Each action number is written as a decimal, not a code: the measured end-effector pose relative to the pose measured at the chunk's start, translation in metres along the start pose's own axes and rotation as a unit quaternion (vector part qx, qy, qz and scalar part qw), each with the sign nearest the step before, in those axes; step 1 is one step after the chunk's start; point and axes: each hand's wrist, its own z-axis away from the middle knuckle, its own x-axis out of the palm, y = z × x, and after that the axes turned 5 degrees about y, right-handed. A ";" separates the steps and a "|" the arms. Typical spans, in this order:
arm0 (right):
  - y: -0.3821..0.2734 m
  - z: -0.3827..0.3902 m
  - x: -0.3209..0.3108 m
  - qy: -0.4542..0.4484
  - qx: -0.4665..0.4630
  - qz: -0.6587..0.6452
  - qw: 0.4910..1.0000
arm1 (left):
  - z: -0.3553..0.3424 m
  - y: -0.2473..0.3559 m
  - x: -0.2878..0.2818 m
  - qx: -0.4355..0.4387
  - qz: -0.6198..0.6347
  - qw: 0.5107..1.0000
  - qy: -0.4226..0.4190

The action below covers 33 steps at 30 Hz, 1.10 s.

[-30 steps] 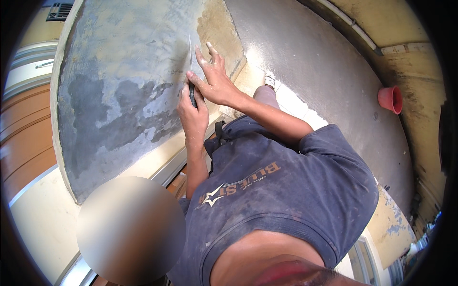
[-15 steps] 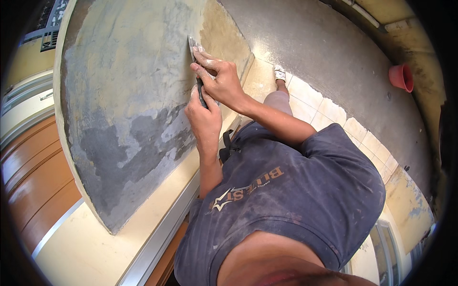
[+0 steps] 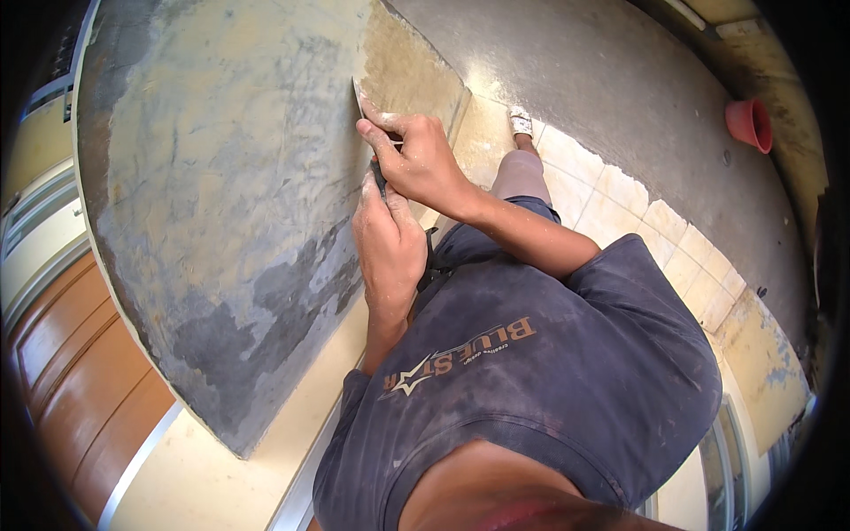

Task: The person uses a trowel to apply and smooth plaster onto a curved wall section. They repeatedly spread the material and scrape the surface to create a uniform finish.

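Both my hands are on a putty knife [image 3: 358,96], its thin blade edge-on against the patchy plastered wall [image 3: 221,177]. My right hand [image 3: 421,164] closes round it near the blade, with the index finger stretched along the metal. Just below, my left hand [image 3: 390,243] grips the dark handle's lower end, fingers partly hidden from this view. Whitish dust or filler coats the fingers of both hands. The wall is yellowish-grey higher up, with a dark grey patch [image 3: 212,345] lower down and a brownish patch [image 3: 407,66] right of the blade.
Pale floor tiles [image 3: 611,195] lie to the right, bordering a grey concrete floor [image 3: 567,62]. A red bucket [image 3: 749,124] stands at the far right. Brown wooden panelling [image 3: 88,380] shows beyond the wall's left edge. My foot in a light sandal [image 3: 521,121] is on the tiles.
My left hand has turned and shifted slightly right and down on the handle. The blade tip sits a little lower in view. The whole view has tilted slightly.
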 end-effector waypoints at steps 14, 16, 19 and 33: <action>0.019 -0.023 0.003 0.056 0.019 -0.009 0.998 | -0.034 0.020 -0.002 0.015 -0.117 0.993 -0.007; 0.020 -0.016 -0.002 0.041 0.041 0.029 0.998 | -0.024 0.019 0.003 0.040 -0.144 0.989 0.009; 0.012 0.003 -0.001 0.000 0.006 0.012 1.000 | 0.005 0.015 -0.009 0.023 -0.113 0.992 0.043; 0.015 0.006 -0.021 -0.006 -0.246 -0.032 0.969 | -0.022 -0.008 0.003 0.386 0.111 0.870 0.287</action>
